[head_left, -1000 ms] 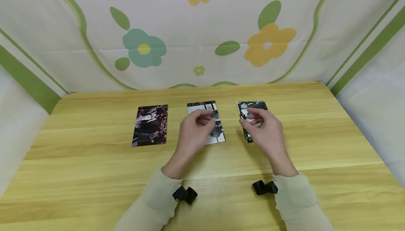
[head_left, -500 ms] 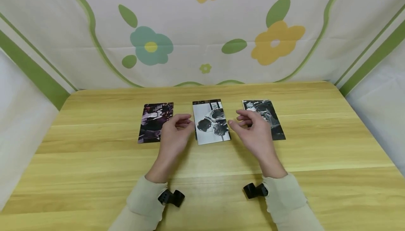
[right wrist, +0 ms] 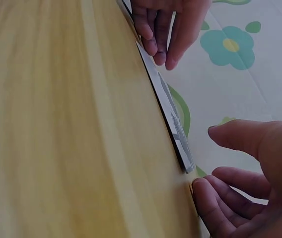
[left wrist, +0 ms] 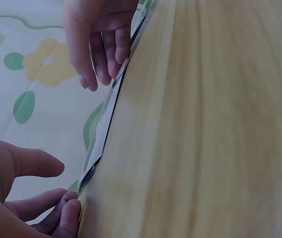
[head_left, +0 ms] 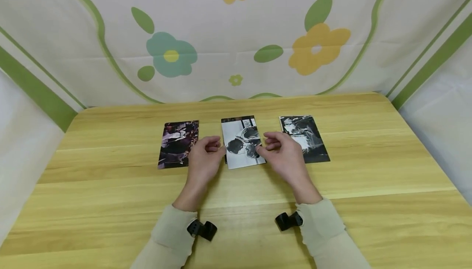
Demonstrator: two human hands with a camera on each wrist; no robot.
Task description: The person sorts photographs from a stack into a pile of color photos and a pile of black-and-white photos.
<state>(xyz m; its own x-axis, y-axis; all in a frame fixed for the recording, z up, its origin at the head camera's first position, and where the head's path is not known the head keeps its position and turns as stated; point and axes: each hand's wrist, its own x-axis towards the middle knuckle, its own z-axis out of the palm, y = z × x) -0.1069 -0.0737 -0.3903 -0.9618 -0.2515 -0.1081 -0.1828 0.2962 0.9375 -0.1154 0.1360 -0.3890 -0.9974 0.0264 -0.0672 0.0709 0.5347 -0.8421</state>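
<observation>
A black-and-white photo print (head_left: pixel 239 139) lies in the middle of the table, on top of another print whose dark edge shows at its top and left. My left hand (head_left: pixel 205 159) is at its left edge, thumb apart from the loosely bent fingers. On the opposite side is my right hand (head_left: pixel 284 156), its thumb tip over the print's right edge in the head view. The right wrist view shows a gap between the right thumb (right wrist: pixel 233 137) and the fingers, with nothing gripped. In the left wrist view, the left fingertips (left wrist: pixel 71 210) are close to the stack's edge.
A dark, colourful photo print (head_left: pixel 177 144) lies to the left, partly behind my left hand. To the right, a dark black-and-white print (head_left: pixel 313 140) is partly covered by my right hand. A flowered cloth (head_left: pixel 221 56) hangs behind the wooden table (head_left: pixel 243 228).
Both hands first moved left, uncovering the middle print. Since then, my right hand has come farther left to that print's right edge, while the left hand has stayed near its left edge.
</observation>
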